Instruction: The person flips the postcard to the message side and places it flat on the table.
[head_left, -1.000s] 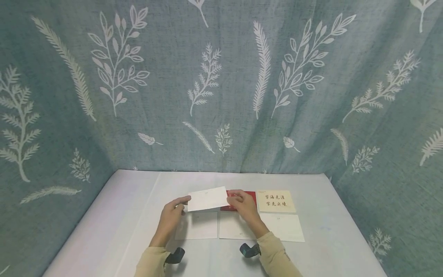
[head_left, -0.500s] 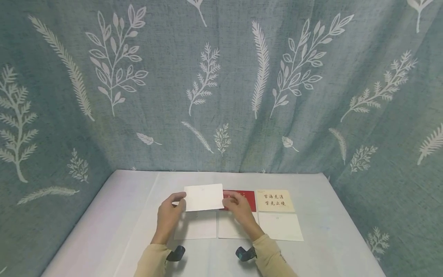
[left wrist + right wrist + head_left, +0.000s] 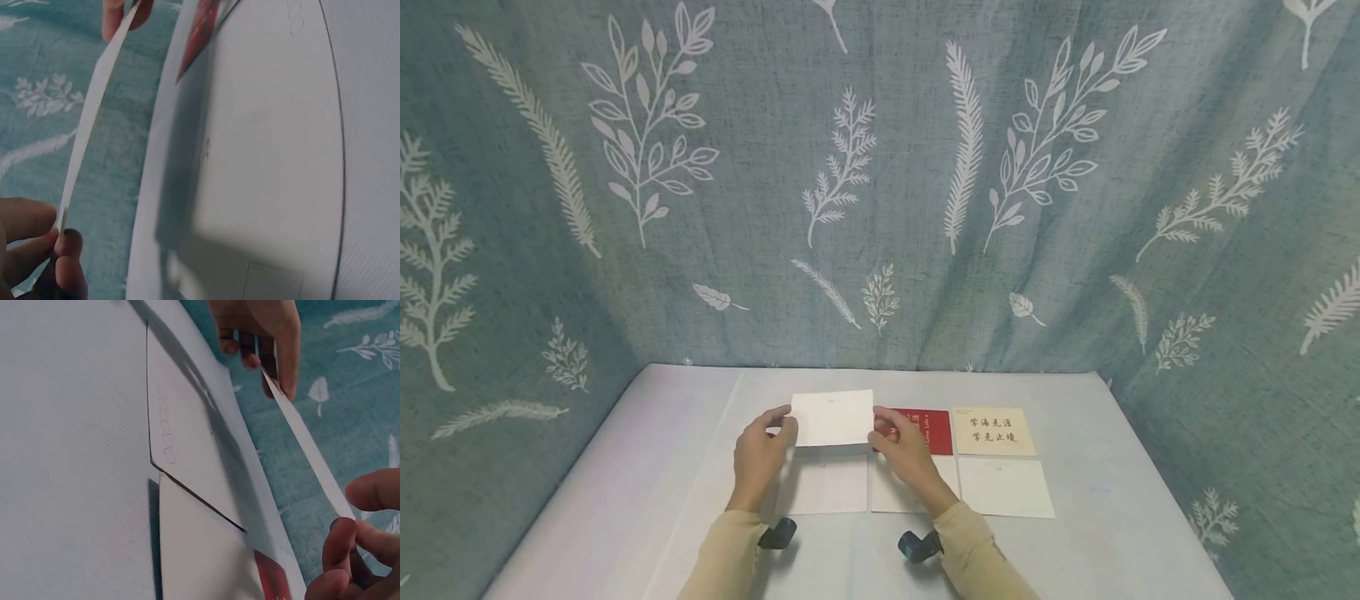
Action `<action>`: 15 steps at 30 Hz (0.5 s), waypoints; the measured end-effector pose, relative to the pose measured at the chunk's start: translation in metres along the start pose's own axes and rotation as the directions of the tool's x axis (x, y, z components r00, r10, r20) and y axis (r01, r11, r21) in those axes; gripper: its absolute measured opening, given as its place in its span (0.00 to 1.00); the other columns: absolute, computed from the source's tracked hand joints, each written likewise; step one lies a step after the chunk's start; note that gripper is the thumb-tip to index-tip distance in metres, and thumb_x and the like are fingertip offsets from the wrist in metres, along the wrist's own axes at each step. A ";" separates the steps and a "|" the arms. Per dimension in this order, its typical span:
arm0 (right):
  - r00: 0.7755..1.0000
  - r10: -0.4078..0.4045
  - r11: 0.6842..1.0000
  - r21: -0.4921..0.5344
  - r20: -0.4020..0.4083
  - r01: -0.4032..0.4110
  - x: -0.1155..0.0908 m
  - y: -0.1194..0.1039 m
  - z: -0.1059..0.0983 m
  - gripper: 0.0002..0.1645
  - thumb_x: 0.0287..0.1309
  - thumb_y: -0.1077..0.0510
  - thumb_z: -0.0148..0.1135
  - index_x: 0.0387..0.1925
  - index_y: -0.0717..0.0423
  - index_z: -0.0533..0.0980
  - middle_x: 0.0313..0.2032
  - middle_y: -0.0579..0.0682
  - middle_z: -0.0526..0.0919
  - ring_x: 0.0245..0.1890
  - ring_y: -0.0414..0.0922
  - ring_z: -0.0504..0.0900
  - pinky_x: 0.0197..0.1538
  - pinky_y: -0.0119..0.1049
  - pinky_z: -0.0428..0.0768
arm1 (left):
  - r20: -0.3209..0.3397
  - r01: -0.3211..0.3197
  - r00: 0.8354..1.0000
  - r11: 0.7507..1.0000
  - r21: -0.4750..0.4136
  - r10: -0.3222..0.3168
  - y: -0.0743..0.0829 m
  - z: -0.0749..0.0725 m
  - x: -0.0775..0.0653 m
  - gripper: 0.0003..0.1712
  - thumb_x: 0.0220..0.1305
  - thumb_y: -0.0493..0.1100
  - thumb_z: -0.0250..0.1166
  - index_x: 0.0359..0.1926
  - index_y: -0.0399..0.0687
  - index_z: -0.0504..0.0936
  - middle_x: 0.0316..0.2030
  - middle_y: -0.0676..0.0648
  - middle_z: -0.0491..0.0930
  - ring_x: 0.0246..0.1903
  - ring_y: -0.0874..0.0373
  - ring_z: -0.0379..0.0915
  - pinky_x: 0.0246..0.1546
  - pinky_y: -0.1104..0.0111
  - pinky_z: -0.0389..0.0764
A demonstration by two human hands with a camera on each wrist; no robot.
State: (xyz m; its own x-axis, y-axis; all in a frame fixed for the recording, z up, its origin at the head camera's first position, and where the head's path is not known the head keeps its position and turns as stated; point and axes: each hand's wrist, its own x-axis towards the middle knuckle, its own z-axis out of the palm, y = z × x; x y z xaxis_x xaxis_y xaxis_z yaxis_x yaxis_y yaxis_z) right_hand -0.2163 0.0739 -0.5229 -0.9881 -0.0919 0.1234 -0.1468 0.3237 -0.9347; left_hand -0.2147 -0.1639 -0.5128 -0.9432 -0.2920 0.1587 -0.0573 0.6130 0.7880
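"What have you got at the far left?"

"The fingers of my left hand (image 3: 758,454), pinching the raised card (image 3: 832,418) by its 9 o'clock edge, thumb on one side and fingers on the other. My left sleeve (image 3: 726,550) runs back toward 7 o'clock."

"And the card itself?"

"I've got it up off the desk (image 3: 1112,500), tilted so its white face shows in the head view, with a small faint mark near the 12 o'clock edge. At 6 o'clock from it the first white card (image 3: 823,485) lies flat; the left wrist view shows a shadow across it."

"Who has the other end?"

"My right hand (image 3: 910,460). Its fingers are pinching the raised card's 3 o'clock edge, so both hands are grasping the same thing."

"What's past that?"

"Under and beside my right hand, the red card (image 3: 934,432) with pale lettering, at 3 o'clock from the raised card, partly hidden. The second white card (image 3: 895,493) is at 4 o'clock, partly covered too. Farther along, the cream card (image 3: 995,431) with two lines of dark characters lies at 3 o'clock, and the third white card (image 3: 1006,489) sits just on its 6 o'clock side."
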 end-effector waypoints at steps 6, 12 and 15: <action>0.999 0.040 0.996 -0.075 -0.011 -0.040 0.008 0.002 0.003 0.30 0.62 0.56 0.65 0.66 0.56 0.74 0.47 0.49 0.82 0.40 0.43 0.78 0.42 0.38 0.79 | 0.046 0.001 0.999 0.999 0.034 -0.003 -0.001 0.004 0.006 0.25 0.71 0.51 0.59 0.61 0.42 0.80 0.46 0.41 0.82 0.41 0.47 0.79 0.42 0.54 0.77; 0.993 0.114 0.983 -0.143 0.009 -0.112 0.014 0.004 0.008 0.29 0.64 0.55 0.64 0.66 0.55 0.75 0.52 0.49 0.83 0.53 0.47 0.80 0.55 0.45 0.80 | 0.101 -0.012 0.995 0.999 0.052 0.007 -0.004 0.004 0.014 0.25 0.70 0.50 0.59 0.62 0.42 0.80 0.47 0.40 0.82 0.37 0.48 0.78 0.40 0.55 0.77; 0.991 0.132 0.983 -0.130 0.024 -0.128 0.016 0.002 0.009 0.28 0.64 0.55 0.64 0.65 0.55 0.75 0.53 0.50 0.83 0.56 0.49 0.80 0.55 0.46 0.81 | 0.114 -0.017 0.993 0.999 0.049 0.011 -0.004 0.003 0.018 0.24 0.70 0.48 0.58 0.62 0.40 0.80 0.48 0.38 0.82 0.41 0.43 0.78 0.43 0.50 0.77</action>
State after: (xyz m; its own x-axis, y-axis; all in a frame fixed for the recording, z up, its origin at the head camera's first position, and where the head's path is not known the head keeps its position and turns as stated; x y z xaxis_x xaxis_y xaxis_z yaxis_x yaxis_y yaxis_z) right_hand -0.2317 0.0648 -0.5255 -0.9974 -0.0708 -0.0091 -0.0239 0.4524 -0.8915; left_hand -0.2325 -0.1695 -0.5151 -0.9750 -0.1992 0.0985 -0.0571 0.6528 0.7554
